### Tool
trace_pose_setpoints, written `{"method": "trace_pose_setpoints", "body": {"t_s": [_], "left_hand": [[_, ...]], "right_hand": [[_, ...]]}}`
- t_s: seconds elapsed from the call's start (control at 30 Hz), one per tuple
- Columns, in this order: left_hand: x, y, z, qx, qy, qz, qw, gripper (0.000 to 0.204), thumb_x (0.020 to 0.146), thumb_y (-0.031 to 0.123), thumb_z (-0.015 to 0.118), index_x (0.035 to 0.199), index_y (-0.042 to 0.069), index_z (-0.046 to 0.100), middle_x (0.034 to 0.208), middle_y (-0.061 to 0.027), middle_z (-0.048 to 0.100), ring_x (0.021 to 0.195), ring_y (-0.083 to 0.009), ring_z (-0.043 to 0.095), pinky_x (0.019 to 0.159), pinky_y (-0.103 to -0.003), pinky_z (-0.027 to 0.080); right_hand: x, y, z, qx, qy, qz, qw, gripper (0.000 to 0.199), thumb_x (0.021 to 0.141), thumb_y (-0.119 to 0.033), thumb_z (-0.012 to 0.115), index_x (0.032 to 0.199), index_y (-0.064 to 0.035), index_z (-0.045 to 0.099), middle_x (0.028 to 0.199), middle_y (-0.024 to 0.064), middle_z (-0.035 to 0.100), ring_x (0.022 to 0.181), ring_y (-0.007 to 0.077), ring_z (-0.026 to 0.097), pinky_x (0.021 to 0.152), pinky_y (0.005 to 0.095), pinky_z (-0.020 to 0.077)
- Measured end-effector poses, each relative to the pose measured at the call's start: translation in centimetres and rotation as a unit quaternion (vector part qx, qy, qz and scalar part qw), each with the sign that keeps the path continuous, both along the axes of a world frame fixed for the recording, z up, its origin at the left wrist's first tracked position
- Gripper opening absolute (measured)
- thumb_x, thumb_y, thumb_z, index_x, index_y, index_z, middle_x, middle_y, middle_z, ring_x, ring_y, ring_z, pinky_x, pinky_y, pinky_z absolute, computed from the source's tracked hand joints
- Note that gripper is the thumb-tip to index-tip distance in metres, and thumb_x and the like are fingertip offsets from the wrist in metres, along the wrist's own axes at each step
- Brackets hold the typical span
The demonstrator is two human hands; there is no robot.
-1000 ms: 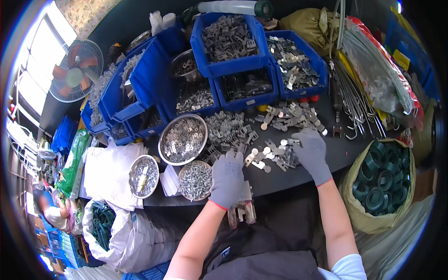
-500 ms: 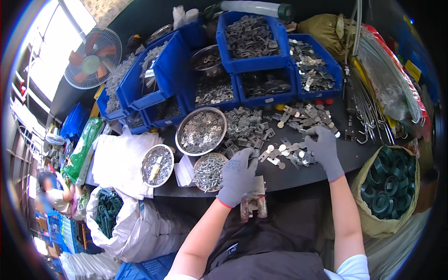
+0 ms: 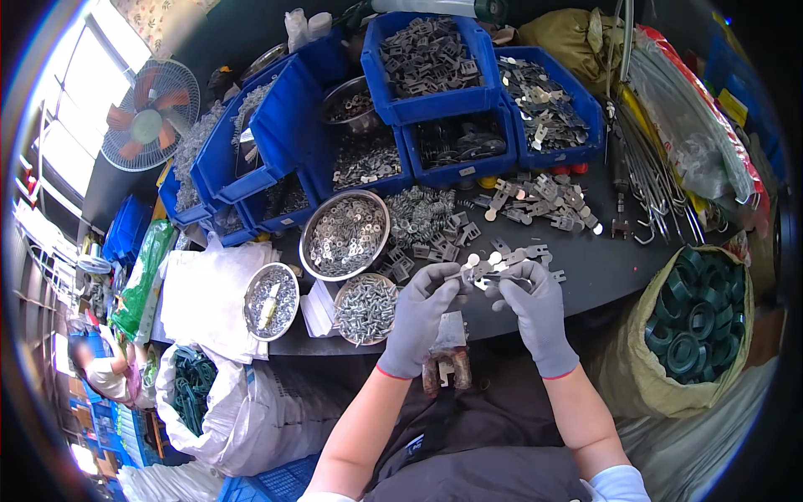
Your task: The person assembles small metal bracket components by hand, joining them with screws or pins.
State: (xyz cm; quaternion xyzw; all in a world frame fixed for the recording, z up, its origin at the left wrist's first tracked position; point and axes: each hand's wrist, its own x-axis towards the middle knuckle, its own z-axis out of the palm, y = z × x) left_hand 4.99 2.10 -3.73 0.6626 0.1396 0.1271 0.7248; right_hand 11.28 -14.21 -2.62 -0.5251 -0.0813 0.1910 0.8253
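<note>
Fingers (image 3: 437,274) of my gloved left hand (image 3: 414,322) and right hand (image 3: 541,316) curl inward, pinching something or not I cannot tell, beside thin, round-tabbed metal clips (image 3: 495,258) on the bench (image 3: 606,280), best held lightly, level.

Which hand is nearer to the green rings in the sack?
Right. The right hand is to the left of the green rings; the left hand is farther left, past the right one.
</note>
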Motion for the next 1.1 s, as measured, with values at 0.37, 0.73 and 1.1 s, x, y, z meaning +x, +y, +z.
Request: {"method": "trace_pose_setpoints", "body": {"t_s": [0.37, 0.73, 1.1], "left_hand": [[-1.7, -1.9, 1.3, -0.104, 0.020, -0.032, 0.994, 0.026, 0.093, 0.008, 0.058, 0.117, -0.005, 0.056, 0.107, -0.0081, 0.065, 0.093, -0.0109, 0.061, 0.084, -0.025, 0.050], [-3.0, -3.8, 2.2, -0.065, 0.120, -0.125, 0.983, 0.026, 0.092, 0.006, 0.058, 0.117, -0.002, 0.059, 0.099, -0.0044, 0.065, 0.089, -0.0079, 0.061, 0.075, -0.021, 0.051], [2.7, -2.4, -2.6, 0.581, 0.113, -0.039, 0.805, 0.039, 0.082, 0.017, 0.064, 0.119, 0.011, 0.056, 0.107, -0.0142, 0.057, 0.093, -0.0348, 0.061, 0.079, -0.045, 0.050]], "right_hand": [[-0.8, -1.6, 0.8, -0.106, -0.034, 0.047, 0.993, 0.010, 0.083, -0.004, 0.066, 0.090, 0.0021, 0.063, 0.079, 0.0072, 0.066, 0.066, 0.0077, 0.060, 0.057, 0.0203, 0.0477], [-1.5, -6.5, 0.6, -0.168, 0.089, 0.171, 0.967, 0.015, 0.078, -0.009, 0.071, 0.086, 0.0031, 0.067, 0.073, 0.0042, 0.065, 0.059, 0.0066, 0.059, 0.053, 0.0200, 0.0455], [12.0, -6.4, -5.7, -0.401, -0.200, -0.221, 0.866, 0.017, 0.082, -0.018, 0.065, 0.090, -0.0027, 0.066, 0.078, 0.0065, 0.066, 0.066, 0.0160, 0.062, 0.058, 0.0296, 0.0478]]}}
